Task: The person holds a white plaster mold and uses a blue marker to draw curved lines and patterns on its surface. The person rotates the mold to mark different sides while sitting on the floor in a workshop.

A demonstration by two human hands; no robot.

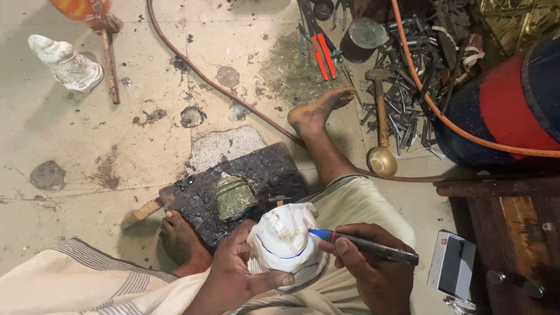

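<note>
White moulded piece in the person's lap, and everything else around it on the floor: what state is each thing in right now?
White moulded piece: held in the lap, blue lines drawn on it.
Left hand: cupped under the piece.
Right hand: gripping a blue marker, tip on the piece.
Black pitch block: flat on the floor, a metal relief stuck on top.
Hammer: lying unused.
White figurine: lying on its side.

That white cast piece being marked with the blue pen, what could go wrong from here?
1. The white cast piece rests only in the left hand over the lap; a slip might drop it onto the hard floor.
2. The right hand holds the blue-tipped marker on a curved surface, so the line could wander.
3. The left thumb lies near the fresh blue lines and may smudge them.
</note>
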